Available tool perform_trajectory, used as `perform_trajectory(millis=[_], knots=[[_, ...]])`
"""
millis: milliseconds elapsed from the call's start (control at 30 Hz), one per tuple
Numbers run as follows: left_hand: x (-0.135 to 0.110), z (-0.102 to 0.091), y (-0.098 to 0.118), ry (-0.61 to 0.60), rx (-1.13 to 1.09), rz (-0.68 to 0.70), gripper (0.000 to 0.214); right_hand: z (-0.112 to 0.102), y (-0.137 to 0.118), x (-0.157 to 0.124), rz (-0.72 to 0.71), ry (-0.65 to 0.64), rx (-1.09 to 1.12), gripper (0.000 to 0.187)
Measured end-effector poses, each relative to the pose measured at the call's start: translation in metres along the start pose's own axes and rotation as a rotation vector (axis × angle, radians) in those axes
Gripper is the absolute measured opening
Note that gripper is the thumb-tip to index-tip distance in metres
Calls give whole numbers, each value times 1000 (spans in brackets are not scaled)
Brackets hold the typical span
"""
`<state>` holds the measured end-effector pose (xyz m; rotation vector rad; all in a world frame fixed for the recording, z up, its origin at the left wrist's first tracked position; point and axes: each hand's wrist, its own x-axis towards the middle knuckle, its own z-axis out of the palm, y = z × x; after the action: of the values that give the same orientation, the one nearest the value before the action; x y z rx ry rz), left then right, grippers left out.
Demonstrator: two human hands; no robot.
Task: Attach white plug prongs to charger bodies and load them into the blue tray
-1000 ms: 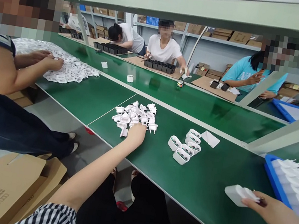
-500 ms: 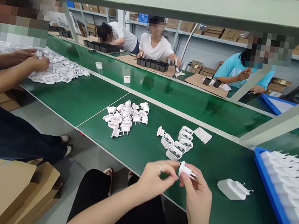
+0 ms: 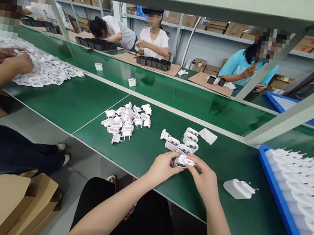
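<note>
My left hand [image 3: 163,169] is closed around the side of a white charger housing [image 3: 179,164], whose open top shows a green circuit board. In my right hand [image 3: 203,177], thumb and fingers pinch a white plug cap [image 3: 187,161] over that opening. The cap is tilted and partly covers the housing; I cannot tell whether it is seated. Just beyond my hands stand several more open housings [image 3: 172,143] with boards inside. One loose plug cap [image 3: 164,134] lies to their left. Farther left is a pile of white plug caps [image 3: 126,121] with metal pins.
A capped charger [image 3: 239,189] lies to my right, beside a blue tray [image 3: 263,151] of rowed chargers. Behind the housings is a white card [image 3: 207,136]. A co-worker's hands [image 3: 19,62] handle pieces at the large heap, left. A slanted post [image 3: 289,110] rises on the right.
My right hand has carried the plug cap left and away from me, onto an open housing. My left hand has moved off the cap and taken hold of that housing.
</note>
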<state>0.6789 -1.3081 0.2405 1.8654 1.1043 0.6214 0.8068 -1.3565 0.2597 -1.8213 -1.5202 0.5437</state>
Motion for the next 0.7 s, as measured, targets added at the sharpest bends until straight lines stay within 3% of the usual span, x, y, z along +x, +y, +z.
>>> perform_trajectory(millis=[167,400,600,700], knots=[[-2,-5,1,-77,-12,14,36,-6,-2,1,11,-162,-52,24],[-7,-7,9,-95,322,111,34,-19,-19,16,-41,-357,-338,27],[11,-22,40,-374,643,8,25,-24,-34,28,-72,-526,-590,23],[18,-29,51,-502,686,-1,17,-28,-38,28,-73,-578,-590,22]])
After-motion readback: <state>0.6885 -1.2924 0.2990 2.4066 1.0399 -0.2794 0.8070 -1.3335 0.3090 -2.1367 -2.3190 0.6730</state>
